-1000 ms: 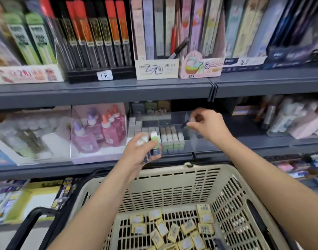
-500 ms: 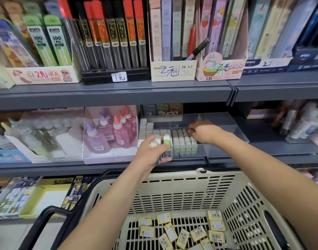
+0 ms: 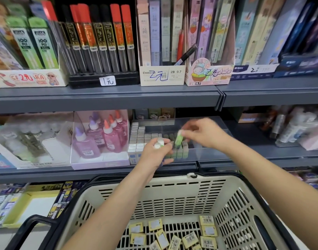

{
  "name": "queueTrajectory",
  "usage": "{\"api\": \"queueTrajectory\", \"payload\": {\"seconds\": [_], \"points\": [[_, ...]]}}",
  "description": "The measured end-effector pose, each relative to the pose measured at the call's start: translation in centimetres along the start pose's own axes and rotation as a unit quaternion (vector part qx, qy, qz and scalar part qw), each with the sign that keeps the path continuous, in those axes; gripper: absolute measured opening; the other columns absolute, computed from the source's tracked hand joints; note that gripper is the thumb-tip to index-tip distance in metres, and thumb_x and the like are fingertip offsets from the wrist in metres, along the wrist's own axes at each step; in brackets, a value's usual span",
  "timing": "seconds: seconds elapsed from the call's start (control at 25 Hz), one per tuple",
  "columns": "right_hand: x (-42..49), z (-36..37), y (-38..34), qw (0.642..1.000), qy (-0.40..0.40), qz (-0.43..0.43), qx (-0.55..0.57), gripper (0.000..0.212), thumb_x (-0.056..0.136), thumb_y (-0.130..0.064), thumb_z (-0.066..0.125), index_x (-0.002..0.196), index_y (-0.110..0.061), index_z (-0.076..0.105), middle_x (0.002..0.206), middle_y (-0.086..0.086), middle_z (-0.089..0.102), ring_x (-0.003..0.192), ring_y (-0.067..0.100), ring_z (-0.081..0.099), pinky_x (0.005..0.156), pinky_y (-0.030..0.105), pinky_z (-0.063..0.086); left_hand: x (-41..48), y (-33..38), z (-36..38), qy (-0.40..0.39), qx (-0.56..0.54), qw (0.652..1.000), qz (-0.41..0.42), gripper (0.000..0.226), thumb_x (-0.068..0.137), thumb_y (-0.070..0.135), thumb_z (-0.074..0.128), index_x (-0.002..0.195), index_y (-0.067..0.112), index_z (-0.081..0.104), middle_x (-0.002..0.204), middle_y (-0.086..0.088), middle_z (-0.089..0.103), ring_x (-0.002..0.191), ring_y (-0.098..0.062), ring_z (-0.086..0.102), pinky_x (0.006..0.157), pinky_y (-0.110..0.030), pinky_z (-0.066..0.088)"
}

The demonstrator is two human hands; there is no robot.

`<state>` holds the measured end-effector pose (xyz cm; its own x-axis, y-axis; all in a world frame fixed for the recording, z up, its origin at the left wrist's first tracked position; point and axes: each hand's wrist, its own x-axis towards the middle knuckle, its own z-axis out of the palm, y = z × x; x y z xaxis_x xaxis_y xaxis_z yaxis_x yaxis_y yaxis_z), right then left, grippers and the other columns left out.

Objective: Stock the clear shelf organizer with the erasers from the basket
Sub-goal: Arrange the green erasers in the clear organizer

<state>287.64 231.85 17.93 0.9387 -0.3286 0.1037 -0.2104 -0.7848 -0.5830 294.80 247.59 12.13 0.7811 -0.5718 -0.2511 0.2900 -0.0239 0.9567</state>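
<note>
- The right hand (image 3: 204,134), low among the rows of the clear shelf organizer (image 3: 192,155) half a second ago, is now raised at frame centre, pinching a green eraser (image 3: 179,140).
- The left hand (image 3: 154,152), just left of it, grips several erasers (image 3: 159,143) upright.
- The basket (image 3: 172,179) fills the lower frame.

Left hand (image 3: 154,152) holds two white-tipped erasers (image 3: 159,143), right hand (image 3: 203,133) one green eraser (image 3: 179,138). One basket (image 3: 172,181), about eleven yellow packets (image 3: 190,239). One clear organizer (image 3: 205,154).

clear glossy plastic organizer (image 3: 205,123), beige slotted plastic basket (image 3: 172,192), matt grey shelf (image 3: 104,98)
</note>
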Motion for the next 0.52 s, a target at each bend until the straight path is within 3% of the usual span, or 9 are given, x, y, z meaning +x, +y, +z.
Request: {"api": "queueTrajectory", "payload": {"seconds": [0.12,0.2,0.36,0.52], "points": [[1.4,-1.7,2.0,0.992,0.110,0.058,-0.009,0.011,0.087,-0.019,0.060,0.085,-0.028,0.066,0.086,-0.007,0.071,0.076,0.007,0.065,0.074,0.022,0.052,0.4,0.0,-0.8,0.034,-0.025,0.999,0.000,0.015,0.085,0.008,0.060,0.096,0.018,0.058,0.074,-0.003,0.065,0.066,-0.011,0.064,0.052,-0.025,0.053],[2.0,-1.4,2.5,0.991,0.105,0.066,-0.051,0.010,0.089,-0.022,0.059,0.096,-0.023,0.066,0.090,-0.003,0.069,0.086,0.018,0.065,0.078,0.023,0.049,0.5,-0.1,-1.4,0.034,-0.031,0.999,0.001,0.017,0.086,0.006,0.057,0.097,0.018,0.058,0.066,-0.001,0.064,0.060,-0.011,0.061,0.049,-0.025,0.052],[2.3,0.1,2.5,0.994,0.088,0.045,-0.039,0.014,0.089,-0.023,0.060,0.100,-0.017,0.066,0.094,-0.001,0.069,0.082,0.012,0.059,0.073,0.013,0.039,0.2,-0.1,-2.0,0.017,-0.009,1.000,-0.001,0.018,0.084,0.003,0.058,0.096,0.017,0.061,0.067,-0.002,0.065,0.060,-0.010,0.063,0.050,-0.026,0.052],[1.9,-0.2,2.3,0.993,0.111,0.031,-0.031,0.012,0.089,-0.023,0.060,0.098,-0.019,0.066,0.093,-0.002,0.070,0.084,0.014,0.062,0.076,0.019,0.044,0.1,-0.3,-2.1,0.016,-0.014,1.000,0.000,0.017,0.083,0.002,0.058,0.093,0.016,0.061,0.070,-0.004,0.065,0.059,-0.011,0.062,0.048,-0.025,0.052]]}}
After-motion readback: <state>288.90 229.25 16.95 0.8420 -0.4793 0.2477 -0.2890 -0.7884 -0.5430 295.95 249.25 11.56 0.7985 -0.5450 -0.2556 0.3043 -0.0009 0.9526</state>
